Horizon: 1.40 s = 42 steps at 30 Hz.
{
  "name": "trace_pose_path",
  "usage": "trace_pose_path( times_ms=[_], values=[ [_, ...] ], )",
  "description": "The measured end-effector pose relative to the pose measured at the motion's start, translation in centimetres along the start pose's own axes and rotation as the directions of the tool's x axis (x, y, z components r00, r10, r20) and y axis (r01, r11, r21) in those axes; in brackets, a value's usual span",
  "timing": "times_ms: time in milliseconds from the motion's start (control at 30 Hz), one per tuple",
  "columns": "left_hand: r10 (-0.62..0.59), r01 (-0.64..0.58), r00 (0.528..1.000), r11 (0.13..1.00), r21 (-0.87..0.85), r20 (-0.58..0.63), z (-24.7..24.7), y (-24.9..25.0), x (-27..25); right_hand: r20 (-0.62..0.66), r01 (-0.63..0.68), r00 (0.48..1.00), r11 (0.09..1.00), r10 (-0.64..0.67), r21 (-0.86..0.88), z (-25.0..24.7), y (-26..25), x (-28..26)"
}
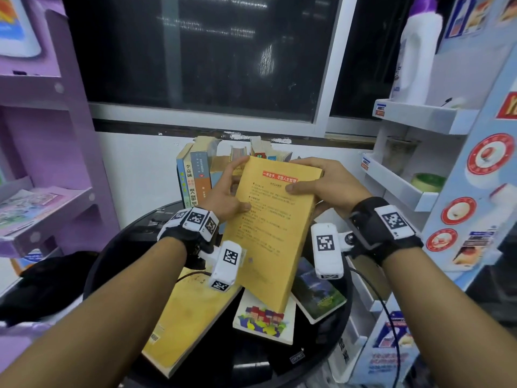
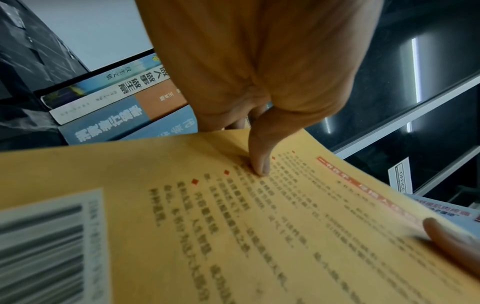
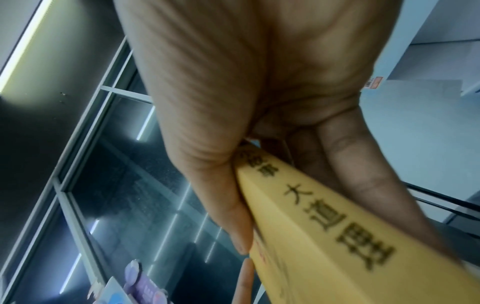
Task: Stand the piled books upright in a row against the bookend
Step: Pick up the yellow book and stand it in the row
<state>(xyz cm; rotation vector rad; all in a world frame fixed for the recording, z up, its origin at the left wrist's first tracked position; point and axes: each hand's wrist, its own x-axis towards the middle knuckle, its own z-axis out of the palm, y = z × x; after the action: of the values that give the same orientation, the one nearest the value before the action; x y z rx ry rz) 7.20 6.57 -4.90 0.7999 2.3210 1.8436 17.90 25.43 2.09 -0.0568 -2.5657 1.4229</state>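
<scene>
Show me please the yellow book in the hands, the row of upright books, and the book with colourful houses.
yellow book [image 1: 268,228], head view, middle of its back cover.
row of upright books [image 1: 193,177], head view, on the spines.
book with colourful houses [image 1: 264,320], head view, on the cover drawing.

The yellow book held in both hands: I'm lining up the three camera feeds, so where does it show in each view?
Head: yellow book at centre, tilted, back cover up, left hand and right hand gripping its far end.
Left wrist: its back cover fills the lower half, thumb pressed on it.
Right wrist: only its spine, lower right, pinched.
Shared landmark: the dark window.
</scene>
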Motion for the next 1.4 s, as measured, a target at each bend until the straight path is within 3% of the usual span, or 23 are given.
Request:
trace_pose_path(
  times_ms=[233,367,500,633,800,1033,1267,1400],
  values=[
    [0.027,-0.027,0.999,0.999,-0.019,0.018,0.9,0.0,0.7,-0.061,-0.018,0.998,0.993,0.01,-0.121,0.5,-1.1,-0.2],
    [0.099,-0.1,0.995,0.994,0.036,0.032,2.1,0.8,1.4,-0.132,0.008,0.991,0.985,-0.031,-0.171,-0.3,-1.5,-0.7],
    [0.188,-0.174,0.98,0.971,0.161,-0.072,3.3,1.6,2.8,-0.185,0.026,0.98,0.974,-0.069,-0.226,-2.1,-1.2,-1.3],
    [0.313,-0.238,0.94,0.886,0.398,-0.135,3.3,2.1,3.9,-0.249,0.0,0.966,0.964,-0.069,-0.266,-3.9,-0.5,-1.7],
    [0.432,-0.246,0.894,0.698,0.672,-0.121,3.1,2.4,5.8,-0.288,-0.006,0.955,0.962,-0.075,-0.272,-4.7,0.4,-1.4],
    [0.425,-0.251,0.905,0.503,0.827,0.016,3.3,2.0,8.7,-0.319,0.015,0.94,0.951,-0.119,-0.308,-3.4,1.6,1.0],
    [0.343,-0.269,0.933,0.451,0.851,0.112,3.4,1.4,11.3,-0.336,-0.006,0.933,0.925,-0.131,-0.379,-2.3,2.5,4.4],
    [0.329,-0.257,0.939,0.473,0.843,0.102,3.5,0.6,12.2,-0.355,-0.016,0.924,0.91,-0.145,-0.413,-1.9,3.2,5.9]
  ],
)
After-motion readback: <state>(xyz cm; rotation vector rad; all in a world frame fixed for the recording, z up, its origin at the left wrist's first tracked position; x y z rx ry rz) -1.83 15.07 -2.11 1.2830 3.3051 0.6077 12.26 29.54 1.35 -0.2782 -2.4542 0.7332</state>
